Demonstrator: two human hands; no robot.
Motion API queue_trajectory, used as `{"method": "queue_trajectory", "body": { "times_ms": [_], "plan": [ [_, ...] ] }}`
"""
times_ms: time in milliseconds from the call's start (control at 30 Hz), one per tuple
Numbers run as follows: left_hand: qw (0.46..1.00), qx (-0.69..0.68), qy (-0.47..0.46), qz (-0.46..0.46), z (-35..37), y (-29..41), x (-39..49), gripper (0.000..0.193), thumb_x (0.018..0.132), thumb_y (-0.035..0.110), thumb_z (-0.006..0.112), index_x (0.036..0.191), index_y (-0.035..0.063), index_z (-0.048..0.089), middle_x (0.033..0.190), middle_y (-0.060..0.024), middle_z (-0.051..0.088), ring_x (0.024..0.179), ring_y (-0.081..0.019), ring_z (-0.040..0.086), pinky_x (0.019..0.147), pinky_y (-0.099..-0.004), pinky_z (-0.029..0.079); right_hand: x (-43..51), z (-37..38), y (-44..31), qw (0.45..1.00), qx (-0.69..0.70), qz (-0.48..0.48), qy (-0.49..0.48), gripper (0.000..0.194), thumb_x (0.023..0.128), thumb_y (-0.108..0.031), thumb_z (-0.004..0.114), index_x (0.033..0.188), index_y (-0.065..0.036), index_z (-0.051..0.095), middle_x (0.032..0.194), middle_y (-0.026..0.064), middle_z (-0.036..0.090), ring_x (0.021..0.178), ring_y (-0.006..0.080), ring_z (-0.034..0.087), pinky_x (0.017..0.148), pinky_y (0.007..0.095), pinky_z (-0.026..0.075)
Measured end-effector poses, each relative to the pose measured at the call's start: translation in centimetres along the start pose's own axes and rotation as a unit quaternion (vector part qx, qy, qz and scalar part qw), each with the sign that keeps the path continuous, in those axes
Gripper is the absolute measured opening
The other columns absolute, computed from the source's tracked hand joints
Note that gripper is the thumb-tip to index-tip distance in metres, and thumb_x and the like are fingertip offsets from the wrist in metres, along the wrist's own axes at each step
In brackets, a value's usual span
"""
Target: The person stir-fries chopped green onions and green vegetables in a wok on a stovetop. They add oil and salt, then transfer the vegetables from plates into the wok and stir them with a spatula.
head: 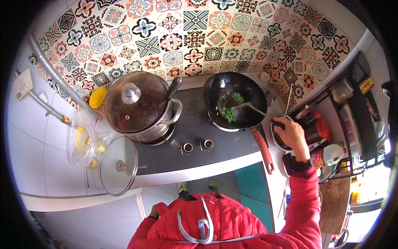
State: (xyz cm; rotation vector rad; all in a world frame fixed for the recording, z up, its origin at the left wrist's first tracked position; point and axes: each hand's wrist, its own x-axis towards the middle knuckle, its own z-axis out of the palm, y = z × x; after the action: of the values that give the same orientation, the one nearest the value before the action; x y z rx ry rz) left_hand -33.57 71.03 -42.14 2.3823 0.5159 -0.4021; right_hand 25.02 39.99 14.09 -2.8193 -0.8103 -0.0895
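My right hand (290,133) grips the dark handle of a metal spatula (259,111), whose blade rests among chopped greens (230,115) in a black wok (214,87). The wok sits on the right burner of a black gas hob (189,124), its reddish-brown handle (264,151) jutting out over the front edge. Low by my side, my left hand (154,211) is mostly hidden by the red jacket, so its fingers cannot be made out. On the left burner stands a steel pot (155,127) under a glass lid (136,109) with a metal knob.
A second glass lid (118,177) leans at the hob's left front. Beside it lie a plastic bag (79,143) and a yellow-lidded jar (98,97). To the right are a metal pot with a utensil (289,101), a white jug (332,154) and a black rack (349,162).
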Motion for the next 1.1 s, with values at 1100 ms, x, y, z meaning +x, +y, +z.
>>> {"method": "queue_trajectory", "body": {
  "times_ms": [1100],
  "plan": [
    [0.867,-0.417,0.051,-0.267,-12.1,9.8,1.2,0.034,0.087,0.021,0.057,0.101,-0.0095,0.063,0.095,-0.017,0.069,0.09,-0.0235,0.068,0.077,-0.0331,0.055,1.8,4.3,-1.0,0.987,0.162,-0.017,-0.01,0.036,0.084,-0.027,0.061,0.118,-0.015,0.063,0.095,0.0173,0.068,0.091,0.0354,0.065,0.079,0.0401,0.051]
  ]
}}
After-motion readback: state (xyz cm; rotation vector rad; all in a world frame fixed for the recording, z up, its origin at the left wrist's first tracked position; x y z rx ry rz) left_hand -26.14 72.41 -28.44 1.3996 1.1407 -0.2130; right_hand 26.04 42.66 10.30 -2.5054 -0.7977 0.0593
